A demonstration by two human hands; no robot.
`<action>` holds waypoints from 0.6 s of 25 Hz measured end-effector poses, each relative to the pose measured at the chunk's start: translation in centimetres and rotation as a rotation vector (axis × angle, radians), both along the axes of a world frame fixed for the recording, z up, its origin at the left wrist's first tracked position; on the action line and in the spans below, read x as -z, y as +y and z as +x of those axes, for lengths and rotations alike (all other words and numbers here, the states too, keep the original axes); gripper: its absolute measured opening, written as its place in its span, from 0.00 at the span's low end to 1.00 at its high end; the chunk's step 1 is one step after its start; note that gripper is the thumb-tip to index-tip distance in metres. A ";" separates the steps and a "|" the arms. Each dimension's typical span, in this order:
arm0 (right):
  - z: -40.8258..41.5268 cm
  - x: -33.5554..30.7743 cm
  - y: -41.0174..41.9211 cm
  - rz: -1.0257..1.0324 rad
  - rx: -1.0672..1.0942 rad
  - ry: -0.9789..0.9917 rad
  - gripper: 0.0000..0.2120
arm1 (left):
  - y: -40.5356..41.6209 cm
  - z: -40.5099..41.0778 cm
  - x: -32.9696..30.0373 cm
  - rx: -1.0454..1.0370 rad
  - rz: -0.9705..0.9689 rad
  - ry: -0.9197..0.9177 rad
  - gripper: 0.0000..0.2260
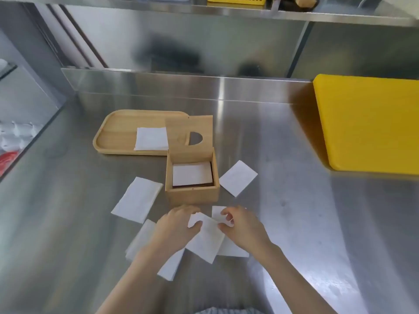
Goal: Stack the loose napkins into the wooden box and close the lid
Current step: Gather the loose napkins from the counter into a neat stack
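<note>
A wooden box stands mid-counter with its lid raised upright behind it; a white napkin lies inside. Just in front of the box, my left hand and my right hand both pinch the top edge of one white napkin. Loose napkins lie around: one left of the box, one right of it, one under my left wrist, another near my forearm, and one beneath my right hand.
A wooden tray behind and left of the box holds another napkin. A yellow cutting board lies at the right. A steel backsplash runs along the back. The counter's left edge borders a lower area with red and white items.
</note>
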State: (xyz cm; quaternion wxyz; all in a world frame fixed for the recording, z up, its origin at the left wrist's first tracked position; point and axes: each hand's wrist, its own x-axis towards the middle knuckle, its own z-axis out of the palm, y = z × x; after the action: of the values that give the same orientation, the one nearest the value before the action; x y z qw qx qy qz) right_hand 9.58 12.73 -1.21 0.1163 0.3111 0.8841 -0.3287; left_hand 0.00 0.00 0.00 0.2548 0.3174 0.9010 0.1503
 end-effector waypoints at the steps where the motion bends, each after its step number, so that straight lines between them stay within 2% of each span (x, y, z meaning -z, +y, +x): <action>1: -0.2 0.3 -0.2 0.006 -0.015 -0.035 0.18 | 0.1 0.2 0.3 0.001 -0.025 -0.030 0.17; 6: -0.9 1.5 -0.8 0.124 -0.128 -0.122 0.21 | -0.2 0.8 2.7 0.009 -0.068 -0.101 0.18; 9: -1.2 1.7 -1.0 0.185 -0.138 -0.138 0.20 | -0.3 0.7 3.1 0.014 -0.084 -0.075 0.18; 15: -1.5 1.9 -1.1 0.141 -0.123 -0.078 0.12 | -0.3 1.0 3.5 0.016 -0.074 -0.031 0.18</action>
State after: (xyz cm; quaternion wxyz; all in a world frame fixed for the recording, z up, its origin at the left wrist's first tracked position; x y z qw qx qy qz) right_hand 8.11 11.59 -3.09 0.1484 0.2763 0.9173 -0.2454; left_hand 0.97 -0.26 -3.54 0.2814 0.3128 0.8993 0.1195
